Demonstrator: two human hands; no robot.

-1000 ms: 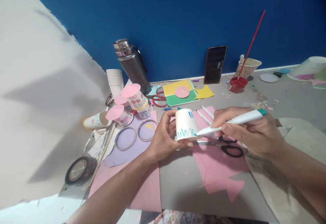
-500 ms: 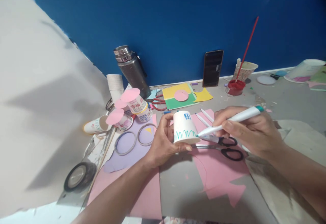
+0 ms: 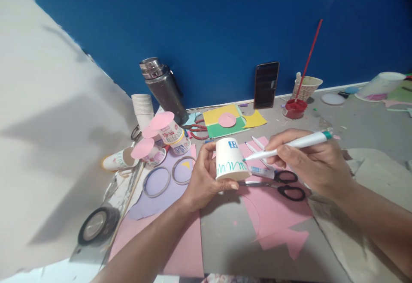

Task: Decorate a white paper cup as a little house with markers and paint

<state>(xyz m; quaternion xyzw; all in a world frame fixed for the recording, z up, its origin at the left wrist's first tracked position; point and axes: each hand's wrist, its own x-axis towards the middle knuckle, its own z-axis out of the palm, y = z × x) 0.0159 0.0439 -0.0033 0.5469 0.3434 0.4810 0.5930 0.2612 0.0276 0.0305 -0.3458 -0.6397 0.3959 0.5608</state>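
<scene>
My left hand (image 3: 206,173) is wrapped round a white paper cup (image 3: 229,154), held upside down with its wide rim low. The cup carries a small blue window drawing and a green zigzag line along its lower part. In my right hand (image 3: 312,163) is a white marker (image 3: 289,146) with a green end, its green tip at the cup's right side by the zigzag. Scissors with black handles (image 3: 291,193) lie just beneath on pink paper (image 3: 273,214), beside a glue tube (image 3: 262,172) and white markers (image 3: 257,149).
Decorated cups with pink paper discs (image 3: 162,121) stand at left, near a stack of white cups (image 3: 142,105) and a steel flask (image 3: 164,88). A phone (image 3: 266,85) leans on the blue wall. Red paint (image 3: 295,109) holds a brush. Black tape (image 3: 96,226) lies at left.
The marker tip has moved up along the cup's right side, and the green zigzag now reaches further right. The view has shifted slightly.
</scene>
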